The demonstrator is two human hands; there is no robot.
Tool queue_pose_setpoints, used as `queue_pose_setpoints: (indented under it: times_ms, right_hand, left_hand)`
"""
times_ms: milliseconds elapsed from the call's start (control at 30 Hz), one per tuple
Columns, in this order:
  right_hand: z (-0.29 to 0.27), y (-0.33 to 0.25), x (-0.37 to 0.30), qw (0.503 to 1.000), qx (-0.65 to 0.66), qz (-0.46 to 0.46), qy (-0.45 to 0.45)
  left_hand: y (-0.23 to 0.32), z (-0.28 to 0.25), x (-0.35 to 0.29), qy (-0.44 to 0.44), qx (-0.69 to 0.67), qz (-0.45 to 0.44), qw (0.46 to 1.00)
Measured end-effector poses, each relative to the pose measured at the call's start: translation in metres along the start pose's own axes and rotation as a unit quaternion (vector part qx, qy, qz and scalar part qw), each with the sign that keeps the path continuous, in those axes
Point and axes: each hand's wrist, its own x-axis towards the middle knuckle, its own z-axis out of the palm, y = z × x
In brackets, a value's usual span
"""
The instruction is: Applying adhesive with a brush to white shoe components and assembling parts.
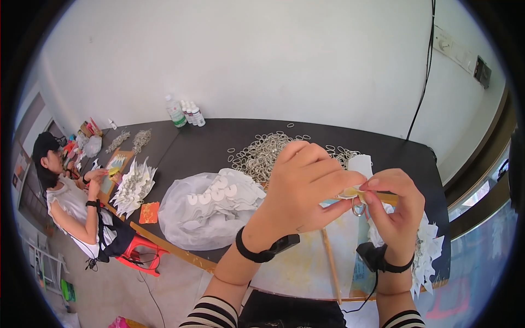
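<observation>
Raised above the table, my left hand [306, 186] and my right hand [396, 199] meet with fingertips pinched together. Between them is a small white and yellowish flat piece [351, 193], partly hidden by the fingers. A metal ring [359, 209] hangs at its lower edge, close to my right thumb. Beneath my hands lies a pale, stained board [295, 270] with a thin wooden stick [331, 268] across it. Behind my left hand spreads a heap of oval metal rings [254, 156]. White pointed pieces [428, 254] are piled beside my right wrist.
A clear plastic bag [174, 218] of white cut-outs [219, 199] sits left of the board. Farther left are an orange square [149, 213] and more white pointed pieces [135, 188]. Bottles [183, 112] stand near the wall. A co-worker [74, 202] is at the table's left end.
</observation>
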Motion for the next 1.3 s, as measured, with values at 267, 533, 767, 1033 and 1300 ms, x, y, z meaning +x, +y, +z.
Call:
queue_pose_setpoints:
  times_ms: [267,533,767,1033,1300]
  right_hand:
    - [0.0,0.006,-0.002,0.998,0.033,0.013,0.045]
    - [-0.002,0.003,0.01,0.975,-0.189,-0.118,-0.006]
    - [0.009,0.014,0.009,0.973,-0.207,-0.097,-0.016]
    - [0.01,0.016,0.01,0.93,-0.33,-0.162,0.007]
    - [0.017,0.022,0.006,0.905,-0.386,-0.18,0.008]
  left_hand:
    - [-0.002,0.0,-0.002,-0.06,-0.097,-0.103,0.988]
    - [-0.001,0.006,-0.007,-0.053,-0.216,-0.237,0.946]
    - [-0.003,0.002,-0.005,-0.118,-0.257,-0.297,0.912]
    - [-0.009,0.005,-0.014,-0.089,-0.433,-0.372,0.816]
    - [-0.007,0.005,-0.01,-0.147,-0.301,-0.367,0.868]
